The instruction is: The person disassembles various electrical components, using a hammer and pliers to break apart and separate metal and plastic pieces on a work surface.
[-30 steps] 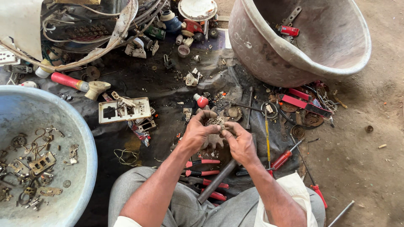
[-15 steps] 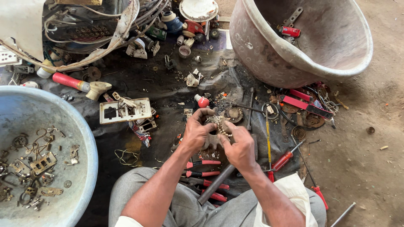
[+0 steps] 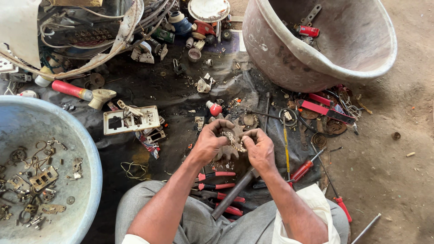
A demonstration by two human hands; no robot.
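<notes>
My left hand (image 3: pixel 209 143) and my right hand (image 3: pixel 258 148) meet over a dark cloth on the ground, both gripping a small pale scrap part (image 3: pixel 235 138) between the fingertips. A rusty toothed gear (image 3: pixel 224 151) lies right beneath them, partly hidden by the fingers. A metal rod (image 3: pixel 233 193) slants across my lap below the hands. Red-handled pliers (image 3: pixel 216 175) lie just under my left wrist.
A blue basin (image 3: pixel 86 153) with several small metal bits sits at the left. A large grey tub (image 3: pixel 289 58) stands tilted at the upper right. A white switch plate (image 3: pixel 131 119), red screwdrivers (image 3: pixel 304 169) and tangled wires (image 3: pixel 90 40) litter the cloth.
Both hands have stayed together over the gear, fingers working the small part; the view has shifted slightly.
</notes>
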